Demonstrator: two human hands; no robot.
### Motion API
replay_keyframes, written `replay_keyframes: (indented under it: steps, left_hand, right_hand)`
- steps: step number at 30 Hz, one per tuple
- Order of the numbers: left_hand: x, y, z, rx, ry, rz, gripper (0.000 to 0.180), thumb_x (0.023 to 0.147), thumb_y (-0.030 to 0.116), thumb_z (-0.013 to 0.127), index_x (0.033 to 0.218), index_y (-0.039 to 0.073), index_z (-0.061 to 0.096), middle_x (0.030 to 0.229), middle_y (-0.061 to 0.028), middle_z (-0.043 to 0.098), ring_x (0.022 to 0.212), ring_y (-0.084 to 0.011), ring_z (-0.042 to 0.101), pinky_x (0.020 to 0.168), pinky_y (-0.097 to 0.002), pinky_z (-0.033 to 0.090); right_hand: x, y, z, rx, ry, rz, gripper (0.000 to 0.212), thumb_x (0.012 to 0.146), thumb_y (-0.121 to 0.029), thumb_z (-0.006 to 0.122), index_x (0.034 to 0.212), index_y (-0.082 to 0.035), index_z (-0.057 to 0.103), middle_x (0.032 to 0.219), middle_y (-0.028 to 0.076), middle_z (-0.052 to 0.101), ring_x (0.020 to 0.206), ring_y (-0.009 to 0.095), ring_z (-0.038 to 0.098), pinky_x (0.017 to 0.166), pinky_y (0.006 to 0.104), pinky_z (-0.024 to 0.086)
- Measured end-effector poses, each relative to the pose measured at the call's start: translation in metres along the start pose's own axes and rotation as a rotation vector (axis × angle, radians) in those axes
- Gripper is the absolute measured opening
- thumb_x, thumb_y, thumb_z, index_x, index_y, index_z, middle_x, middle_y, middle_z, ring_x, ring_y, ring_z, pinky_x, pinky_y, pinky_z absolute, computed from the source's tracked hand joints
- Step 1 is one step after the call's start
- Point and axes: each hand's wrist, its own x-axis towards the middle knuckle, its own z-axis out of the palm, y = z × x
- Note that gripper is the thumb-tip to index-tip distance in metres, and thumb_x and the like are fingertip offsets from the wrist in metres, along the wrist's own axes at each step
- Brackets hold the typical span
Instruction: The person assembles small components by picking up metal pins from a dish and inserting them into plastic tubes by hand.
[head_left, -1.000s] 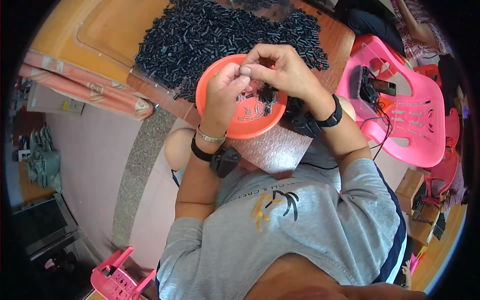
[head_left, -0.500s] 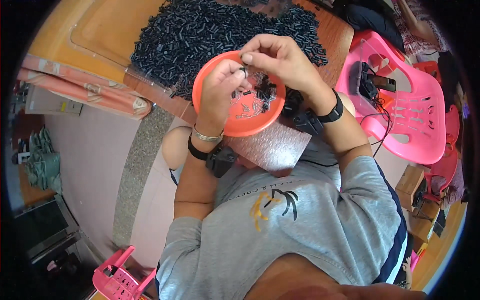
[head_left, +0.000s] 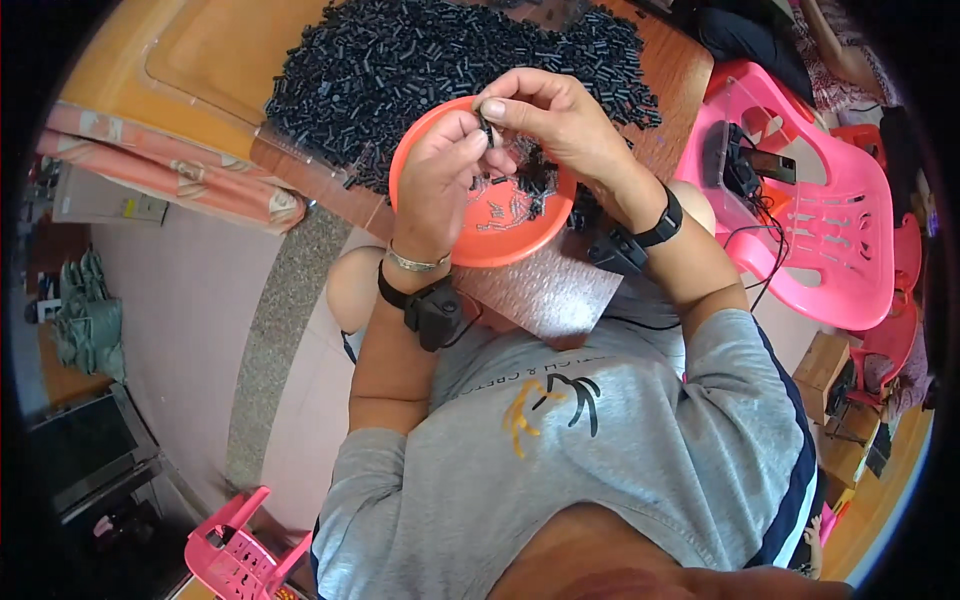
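Note:
A small black piece (head_left: pixel 487 128) is pinched between my two hands above an orange-red basin. Its exact shape is partly hidden by the fingers. My left hand (head_left: pixel 440 175) is closed on its lower part, thumb against forefinger. From the other side, my right hand (head_left: pixel 560 120) grips its upper end between thumb and forefinger. Beneath them, the round basin (head_left: pixel 510 253) holds small silvery metal pieces (head_left: pixel 508 212) and some black pieces (head_left: pixel 540 184). Behind it spreads a large heap of short black cylindrical parts (head_left: pixel 400 85) on the table.
The brown wooden table (head_left: pixel 680 90) extends behind the basin. On the right stands a pink plastic chair (head_left: pixel 850 235) with a clear box, cables and a phone (head_left: pixel 775 166). Patterned cloth (head_left: pixel 170 170) hangs at the table's left. Another pink chair (head_left: pixel 235 560) is at lower left.
Both hands remain over the basin, and the fingers have shifted slightly. More of the black piece now shows between them. The whole view has moved a little.

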Motion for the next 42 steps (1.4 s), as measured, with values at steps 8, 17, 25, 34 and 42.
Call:
replay_keyframes:
  steps: [8, 17, 25, 34, 42]
  left_hand:
    - [-0.001, -0.001, 0.001, 0.067, 0.055, -0.001, 0.014, 0.091, 0.018, 0.046, 0.090, 0.005, 0.051, 0.082, -0.0038, 0.057, 0.075, -0.0108, 0.055, 0.075, -0.0258, 0.045]
    - [-0.005, 0.001, 0.005, 0.278, 0.148, 0.005, 0.015, 0.090, 0.017, 0.045, 0.090, 0.003, 0.052, 0.080, -0.0034, 0.057, 0.073, -0.0095, 0.054, 0.070, -0.0233, 0.044]
    - [-0.005, 0.004, 0.009, 0.062, 0.129, 0.030, 0.015, 0.091, 0.016, 0.044, 0.090, 0.003, 0.052, 0.081, -0.0046, 0.057, 0.073, -0.0104, 0.055, 0.072, -0.0248, 0.045]
    - [-0.003, 0.004, 0.000, -0.084, 0.050, 0.012, 0.016, 0.091, 0.015, 0.043, 0.092, 0.001, 0.051, 0.085, -0.0061, 0.057, 0.077, -0.0123, 0.055, 0.074, -0.0293, 0.047]
    - [-0.004, 0.000, 0.000, -0.083, 0.088, 0.008, 0.021, 0.092, 0.017, 0.043, 0.100, -0.001, 0.052, 0.095, -0.0066, 0.057, 0.084, -0.0115, 0.055, 0.077, -0.0276, 0.046]
  right_hand:
    - [0.001, 0.008, 0.002, -0.159, 0.034, -0.129, 0.013, 0.088, -0.015, 0.061, 0.090, -0.003, 0.063, 0.075, -0.002, 0.061, 0.068, 0.004, 0.055, 0.061, 0.0193, 0.045]
    - [0.000, 0.008, 0.008, -0.397, 0.184, -0.281, 0.015, 0.083, -0.014, 0.065, 0.085, 0.001, 0.062, 0.065, 0.002, 0.061, 0.058, 0.005, 0.056, 0.051, 0.0216, 0.046]
    - [-0.002, 0.005, 0.009, -0.418, 0.135, -0.328, 0.014, 0.083, -0.012, 0.064, 0.089, 0.001, 0.062, 0.074, 0.004, 0.063, 0.065, 0.007, 0.059, 0.058, 0.0229, 0.049]
    - [-0.001, 0.000, 0.004, -0.529, 0.011, -0.391, 0.031, 0.073, -0.013, 0.072, 0.097, 0.002, 0.060, 0.079, 0.005, 0.065, 0.072, 0.011, 0.063, 0.068, 0.0259, 0.052]
    - [-0.002, -0.003, 0.005, -0.750, 0.039, -0.478, 0.029, 0.068, -0.012, 0.075, 0.091, 0.000, 0.061, 0.080, 0.005, 0.061, 0.074, 0.012, 0.060, 0.069, 0.0249, 0.050]
